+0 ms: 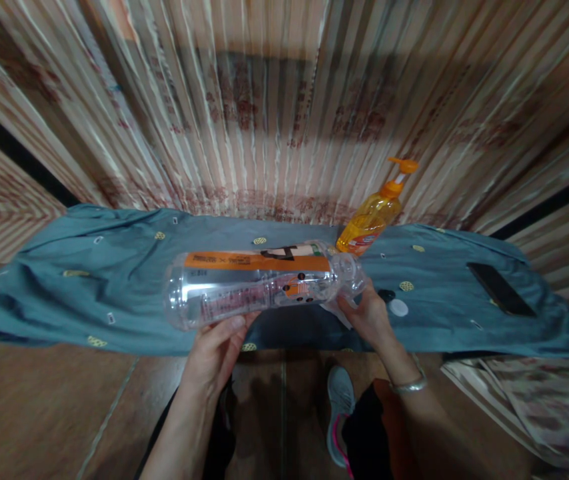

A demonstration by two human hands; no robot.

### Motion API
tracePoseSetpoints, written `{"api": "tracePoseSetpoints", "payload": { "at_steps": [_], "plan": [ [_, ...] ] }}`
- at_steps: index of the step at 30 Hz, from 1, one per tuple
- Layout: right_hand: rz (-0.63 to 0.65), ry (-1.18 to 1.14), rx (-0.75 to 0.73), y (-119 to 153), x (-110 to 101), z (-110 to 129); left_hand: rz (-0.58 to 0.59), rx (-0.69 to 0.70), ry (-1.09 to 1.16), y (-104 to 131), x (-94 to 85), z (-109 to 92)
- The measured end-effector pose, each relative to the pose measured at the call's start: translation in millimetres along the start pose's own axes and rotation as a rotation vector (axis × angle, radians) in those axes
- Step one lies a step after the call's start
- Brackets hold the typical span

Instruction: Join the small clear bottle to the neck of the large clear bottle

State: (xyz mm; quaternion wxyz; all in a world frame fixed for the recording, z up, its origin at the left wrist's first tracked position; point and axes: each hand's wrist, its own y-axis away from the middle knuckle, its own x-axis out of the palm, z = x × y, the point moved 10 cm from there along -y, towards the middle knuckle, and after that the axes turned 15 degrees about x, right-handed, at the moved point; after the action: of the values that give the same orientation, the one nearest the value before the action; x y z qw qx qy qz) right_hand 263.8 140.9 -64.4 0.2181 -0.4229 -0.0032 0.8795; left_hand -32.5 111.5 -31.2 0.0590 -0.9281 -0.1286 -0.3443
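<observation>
Both hands clamp a clear plastic bottle [259, 283] sideways: left hand [217, 347] at its base, right hand [367, 313] at its neck. It looks mid-inspection; steady grip needed over the white cap [398, 307].

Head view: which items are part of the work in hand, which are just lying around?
In hand:
- clear plastic bottle with orange label, held sideways
- left hand, under its base end
- right hand, at its neck

Lying about:
- orange pump dispenser bottle
- white round cap
- black flat phone
- blue patterned cloth
</observation>
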Motion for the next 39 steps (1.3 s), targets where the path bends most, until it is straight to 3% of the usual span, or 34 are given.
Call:
{"api": "tracePoseSetpoints", "payload": {
  "at_steps": [39],
  "plan": [
    [0.006, -0.01, 0.006, 0.0, 0.7, -0.9, 0.036, -0.004, -0.021, 2.0, 5.9, -4.3]
  ]
}}
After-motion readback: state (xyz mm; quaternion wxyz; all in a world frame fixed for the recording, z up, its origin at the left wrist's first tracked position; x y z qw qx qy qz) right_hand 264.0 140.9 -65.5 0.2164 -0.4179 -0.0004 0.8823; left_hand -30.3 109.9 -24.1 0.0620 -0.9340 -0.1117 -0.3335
